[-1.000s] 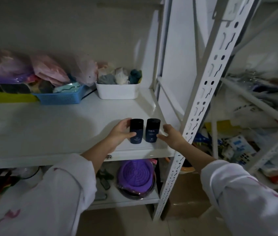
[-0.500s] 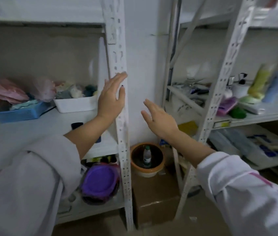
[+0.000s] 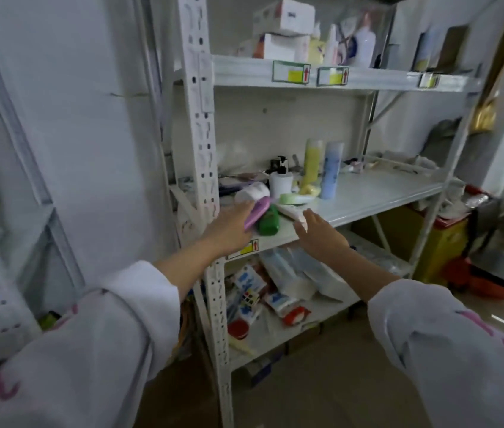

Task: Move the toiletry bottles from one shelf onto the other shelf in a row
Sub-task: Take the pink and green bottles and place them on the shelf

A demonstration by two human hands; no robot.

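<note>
Purple bottle (image 3: pixel 257 210) seemingly against left hand (image 3: pixel 229 225).
</note>
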